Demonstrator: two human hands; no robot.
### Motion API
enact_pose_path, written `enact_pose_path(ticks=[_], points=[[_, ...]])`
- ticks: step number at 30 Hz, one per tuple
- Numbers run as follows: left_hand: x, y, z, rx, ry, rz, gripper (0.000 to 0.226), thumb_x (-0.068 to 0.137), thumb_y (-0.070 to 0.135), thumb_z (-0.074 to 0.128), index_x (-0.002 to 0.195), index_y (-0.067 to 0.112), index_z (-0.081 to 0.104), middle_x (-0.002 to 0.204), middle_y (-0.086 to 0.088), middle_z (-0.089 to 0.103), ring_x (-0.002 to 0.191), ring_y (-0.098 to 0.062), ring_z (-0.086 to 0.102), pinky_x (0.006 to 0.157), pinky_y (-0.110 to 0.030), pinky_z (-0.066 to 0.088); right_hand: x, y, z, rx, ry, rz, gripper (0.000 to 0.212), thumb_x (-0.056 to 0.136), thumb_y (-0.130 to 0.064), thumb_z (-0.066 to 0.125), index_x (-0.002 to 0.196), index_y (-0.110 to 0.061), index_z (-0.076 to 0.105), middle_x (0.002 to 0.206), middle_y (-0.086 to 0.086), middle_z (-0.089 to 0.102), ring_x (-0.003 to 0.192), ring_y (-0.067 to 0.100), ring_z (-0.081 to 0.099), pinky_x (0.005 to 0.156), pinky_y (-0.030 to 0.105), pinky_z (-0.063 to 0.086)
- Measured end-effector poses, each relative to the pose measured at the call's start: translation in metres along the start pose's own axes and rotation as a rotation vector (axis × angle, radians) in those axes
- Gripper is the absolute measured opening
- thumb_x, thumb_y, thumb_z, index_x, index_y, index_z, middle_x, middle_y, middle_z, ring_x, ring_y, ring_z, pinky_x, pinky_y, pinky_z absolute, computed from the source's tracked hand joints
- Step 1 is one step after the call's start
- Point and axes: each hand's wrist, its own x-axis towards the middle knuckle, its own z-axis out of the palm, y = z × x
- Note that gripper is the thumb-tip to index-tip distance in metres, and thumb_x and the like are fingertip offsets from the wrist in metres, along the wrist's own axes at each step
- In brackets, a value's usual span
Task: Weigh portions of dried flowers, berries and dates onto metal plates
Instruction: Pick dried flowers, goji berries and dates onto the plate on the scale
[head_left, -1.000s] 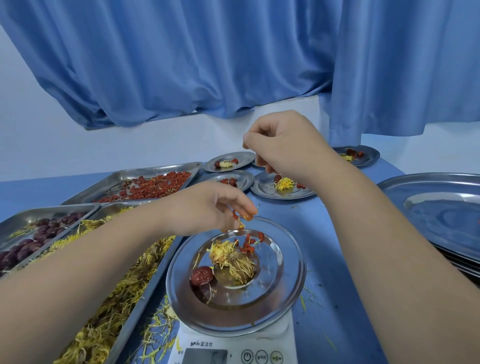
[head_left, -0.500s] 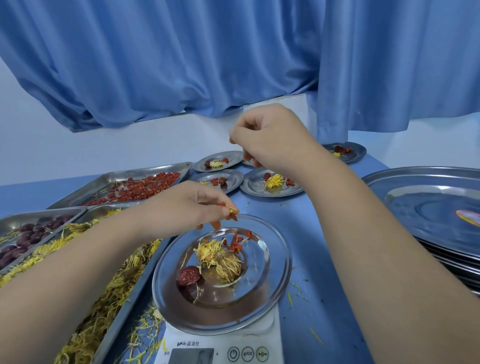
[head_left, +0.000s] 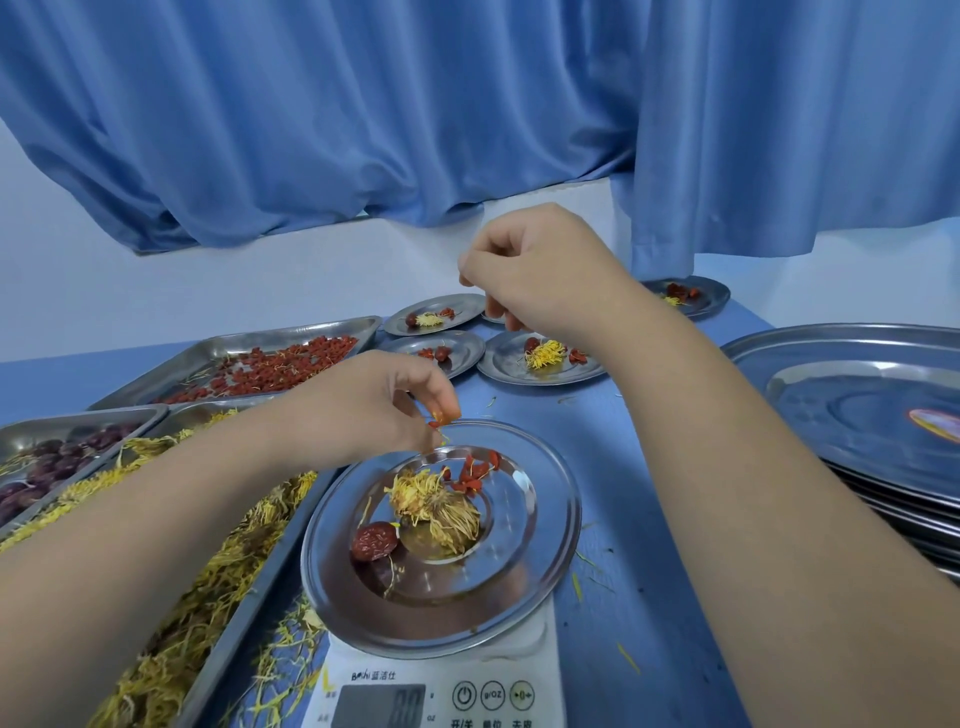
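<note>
The left hand (head_left: 395, 405) hangs just above the far rim of the metal plate (head_left: 563, 519) at the centre of the frame. Its thumb and fingertips pinch a few red berries (head_left: 439, 420). The plate sits on the white scale (head_left: 395, 686) at the bottom centre. It carries a dried flower (head_left: 434, 506) in its middle, a date (head_left: 375, 541) at the flower's lower left and loose berries (head_left: 474, 472) at its upper right. The right hand (head_left: 540, 270) is held higher, above centre, with fingers curled and thumb against forefinger; whether it holds anything cannot be told. At the left lie the berry tray (head_left: 291, 338), the date tray (head_left: 78, 423) and the flower tray (head_left: 249, 613). A filled plate (head_left: 498, 364) stands behind on the blue table (head_left: 649, 519).
</note>
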Motion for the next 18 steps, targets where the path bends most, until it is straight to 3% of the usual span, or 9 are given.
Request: enact_pose_path(ticks=[2,5,7,10,14,18], points=[[-0.0004,0.0005,-0.0004,0.063,0.027,0.002,0.025,0.077,0.014,0.081,0.085,0.031,0.065,0.075,0.026,0.063,0.069,-0.010,0.062,0.067,-0.027,0.050,0.0001,0.0007,0.0008,-0.018,-0.007,0.000,0.021,0.083,-0.023,0.056,0.074,-0.007,0.067,0.055,-0.003,0.060,0.046,0.003,0.048,0.048,0.018,0.044],[-0.0020,0.0020,-0.0015,0.097,0.047,0.012,0.024,0.076,0.020,0.083,0.081,0.028,0.061,0.079,0.003,0.066,0.079,-0.028,0.064,0.073,-0.042,0.052,0.0003,0.0010,0.0009,-0.019,-0.008,0.003,0.020,0.082,-0.023,0.057,0.074,-0.008,0.068,0.056,-0.004,0.060,0.047,0.003,0.049,0.050,0.020,0.046],[-0.0026,0.0032,-0.0025,0.126,0.047,0.026,0.022,0.076,0.025,0.083,0.077,0.027,0.061,0.078,-0.008,0.065,0.069,-0.027,0.060,0.067,-0.040,0.050,0.0003,0.0008,0.0009,-0.015,-0.006,0.004,0.020,0.082,-0.023,0.057,0.073,-0.009,0.068,0.053,-0.006,0.059,0.046,0.002,0.049,0.049,0.019,0.046],[-0.0030,0.0043,-0.0023,0.167,0.051,0.050,0.019,0.076,0.028,0.082,0.073,0.027,0.063,0.072,-0.001,0.064,0.059,-0.008,0.052,0.059,-0.026,0.044,0.0003,0.0007,0.0015,-0.019,-0.010,0.005,0.020,0.082,-0.023,0.057,0.073,-0.008,0.067,0.053,-0.005,0.059,0.046,0.004,0.049,0.051,0.021,0.048],[-0.0028,0.0064,-0.0018,0.183,0.035,0.048,0.014,0.080,0.026,0.077,0.075,0.031,0.066,0.074,0.020,0.065,0.065,-0.009,0.058,0.059,-0.016,0.045,-0.0006,0.0001,0.0025,-0.024,-0.018,0.003,0.021,0.082,-0.024,0.057,0.074,-0.008,0.067,0.056,-0.003,0.061,0.046,0.004,0.048,0.054,0.024,0.049],[-0.0047,0.0050,-0.0036,0.182,-0.014,0.023,0.014,0.088,0.025,0.067,0.085,0.038,0.069,0.085,0.024,0.067,0.081,-0.014,0.065,0.075,-0.028,0.053,-0.0017,-0.0009,0.0017,-0.034,-0.027,0.004,0.022,0.084,-0.024,0.057,0.075,-0.007,0.067,0.062,0.003,0.065,0.047,0.004,0.049,0.050,0.022,0.048]])
